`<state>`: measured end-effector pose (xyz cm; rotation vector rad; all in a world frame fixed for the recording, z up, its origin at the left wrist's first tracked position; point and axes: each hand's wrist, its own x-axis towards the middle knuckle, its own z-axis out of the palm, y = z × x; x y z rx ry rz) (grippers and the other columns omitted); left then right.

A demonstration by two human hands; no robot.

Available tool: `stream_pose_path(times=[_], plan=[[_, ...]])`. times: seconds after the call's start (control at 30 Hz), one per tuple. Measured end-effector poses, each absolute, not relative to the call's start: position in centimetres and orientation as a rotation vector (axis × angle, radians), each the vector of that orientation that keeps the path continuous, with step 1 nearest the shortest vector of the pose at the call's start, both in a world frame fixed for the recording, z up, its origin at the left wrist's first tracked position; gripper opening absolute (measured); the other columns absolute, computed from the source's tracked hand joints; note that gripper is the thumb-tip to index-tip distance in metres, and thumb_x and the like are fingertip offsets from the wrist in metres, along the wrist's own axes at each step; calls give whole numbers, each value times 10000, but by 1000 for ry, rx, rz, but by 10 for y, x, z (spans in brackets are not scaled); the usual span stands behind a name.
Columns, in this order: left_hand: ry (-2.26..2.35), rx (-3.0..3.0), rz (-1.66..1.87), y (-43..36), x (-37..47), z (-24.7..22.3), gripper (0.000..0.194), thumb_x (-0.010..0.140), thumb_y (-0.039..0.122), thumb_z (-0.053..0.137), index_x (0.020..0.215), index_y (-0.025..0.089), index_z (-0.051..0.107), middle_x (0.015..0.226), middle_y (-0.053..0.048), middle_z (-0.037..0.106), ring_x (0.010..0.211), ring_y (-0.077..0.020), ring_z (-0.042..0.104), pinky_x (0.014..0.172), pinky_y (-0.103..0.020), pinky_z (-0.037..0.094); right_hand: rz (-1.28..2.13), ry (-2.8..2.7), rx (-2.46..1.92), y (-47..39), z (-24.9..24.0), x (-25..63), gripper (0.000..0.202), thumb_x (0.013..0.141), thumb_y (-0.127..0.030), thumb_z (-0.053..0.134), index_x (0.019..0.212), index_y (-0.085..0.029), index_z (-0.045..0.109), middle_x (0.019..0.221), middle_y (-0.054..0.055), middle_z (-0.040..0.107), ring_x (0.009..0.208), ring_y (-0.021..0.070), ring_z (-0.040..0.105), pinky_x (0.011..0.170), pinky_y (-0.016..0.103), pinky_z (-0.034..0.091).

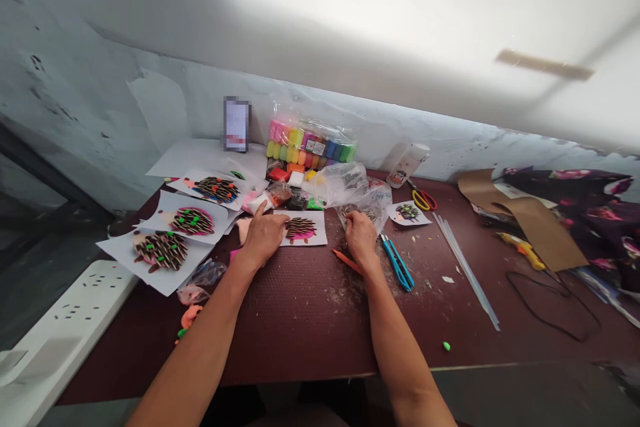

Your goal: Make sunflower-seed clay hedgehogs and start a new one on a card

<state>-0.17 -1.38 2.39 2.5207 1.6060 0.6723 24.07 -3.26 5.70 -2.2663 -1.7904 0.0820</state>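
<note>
My left hand lies at the left side of a white card with a hedgehog picture, thumb and forefinger apart, holding nothing that I can see. The hedgehog has a pink body and brown twig-like spines. My right hand is at the mouth of a clear plastic bag with thin brown pieces in it. Its fingers are curled together, and whatever is in them is hidden. An orange pen-like stick lies beside this wrist, and a blue utility knife is to its right.
Finished-looking hedgehog cards overlap at the left, near a white power strip. Packs of coloured clay stand along the wall with a phone and a bottle. Scissors, glue sticks and a yellow glue gun are at right.
</note>
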Motion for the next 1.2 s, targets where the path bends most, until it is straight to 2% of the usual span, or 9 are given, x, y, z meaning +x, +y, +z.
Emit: stream_pose_path(times=[0.17, 0.3, 0.63, 0.77, 0.97, 1.2], plan=[[1608, 2525, 662, -12, -1, 23, 385, 884, 152, 416, 994, 208, 781, 837, -73, 800, 837, -244, 748, 1242, -535, 208, 14, -1836, -2307, -33, 52, 244, 251, 968, -201, 527, 1046, -188, 765, 1075, 153, 687, 997, 249, 611, 741, 303, 413], [1592, 2506, 688, -12, -2, 23, 381, 889, 167, 419, 1006, 215, 779, 855, -71, 803, 852, -249, 747, 1244, -545, 199, -29, -1896, -2270, -33, 48, 245, 243, 964, -196, 527, 968, -191, 769, 1000, 150, 699, 949, 242, 613, 729, 306, 405], [1621, 2511, 674, -14, -2, 26, 386, 888, 156, 426, 1027, 212, 782, 888, -76, 803, 877, -236, 748, 1238, -517, 219, -51, -1851, -2146, -33, 54, 241, 216, 966, -166, 493, 1017, -147, 702, 1051, 152, 684, 991, 248, 586, 809, 312, 404], [1620, 2503, 681, -14, -3, 25, 382, 889, 158, 429, 1024, 208, 783, 903, -84, 803, 887, -241, 746, 1236, -524, 219, 126, -1836, -1868, -32, 51, 235, 224, 936, -147, 491, 1038, -155, 691, 1015, 106, 710, 918, 209, 604, 833, 294, 423], [1588, 2484, 712, -12, -6, 20, 379, 894, 171, 434, 1060, 211, 772, 945, -83, 804, 896, -250, 745, 1234, -550, 215, 468, -1827, -1674, -36, 52, 222, 168, 905, -233, 570, 921, -180, 730, 847, 34, 735, 718, 161, 616, 711, 251, 439], [1573, 2489, 727, -9, -7, 16, 364, 889, 179, 448, 1042, 235, 773, 943, -63, 806, 886, -239, 745, 1237, -547, 213, 529, -1984, -1659, -42, 59, 215, 174, 863, -163, 623, 920, -216, 778, 860, 28, 759, 783, 163, 663, 745, 243, 447]])
